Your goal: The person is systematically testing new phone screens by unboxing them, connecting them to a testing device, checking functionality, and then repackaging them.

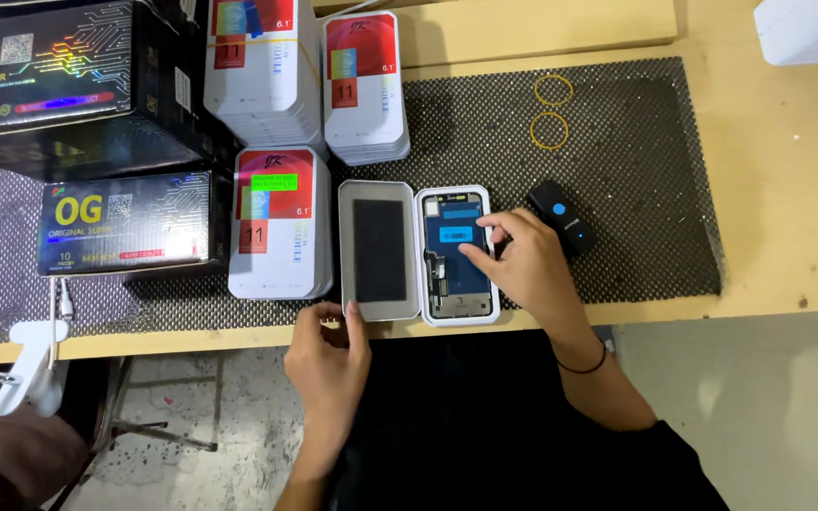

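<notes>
A white hinged case lies open on the dark mesh mat (636, 189). Its lid (380, 251) with a dark foam pad is on the left. The tray (455, 255) on the right holds a phone screen part, back side up, with a blue label. My right hand (520, 265) rests on the tray's right edge, fingertips touching the part near the label. My left hand (328, 355) is at the table's front edge, a finger touching the lid's lower left corner. Neither hand grips anything.
A small black scanner (561, 216) lies just right of my right hand. Stacks of white boxes (279, 227) (365, 85) and black cartons (125, 222) stand at left and back. Two yellow rubber bands (550, 110) lie on the mat. A white clip lamp (28, 364) hangs at the left edge.
</notes>
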